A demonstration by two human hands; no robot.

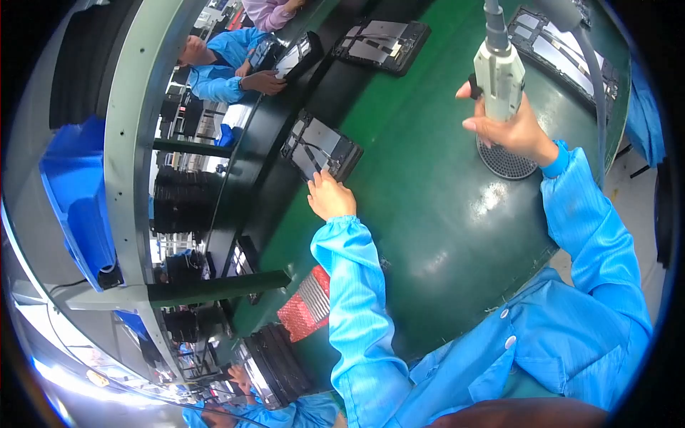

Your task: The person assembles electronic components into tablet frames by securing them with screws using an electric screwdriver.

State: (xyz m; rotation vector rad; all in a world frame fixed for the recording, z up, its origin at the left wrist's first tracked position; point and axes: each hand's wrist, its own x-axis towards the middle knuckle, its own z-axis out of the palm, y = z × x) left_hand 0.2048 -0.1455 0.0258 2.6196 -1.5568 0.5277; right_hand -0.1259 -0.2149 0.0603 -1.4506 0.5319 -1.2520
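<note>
1. Green table spreads out beneath me, glossy where the light lands, a dark strip running down its left side and a pale metal post standing beyond.
2. Now to my left grip: fingertips at the near edge of an open device, black-cased with a silvery panel. Pinching it or merely resting there? I cannot tell.
3. That device lies on the table, right beside the dark strip, slightly askew.
4. Over to my right grip, wrapped firmly around a pale tool, a grey neck rising from its top, its lower end hidden by my hand.
5. Below that hand, partly covered from view, sits a round perforated pad.
6. Two more opened units: one ahead, another far right.
7. Near my left sleeve, a red wrapped bundle.
8. Across the strip, a blue-sleeved co-worker holds another black unit!
</note>
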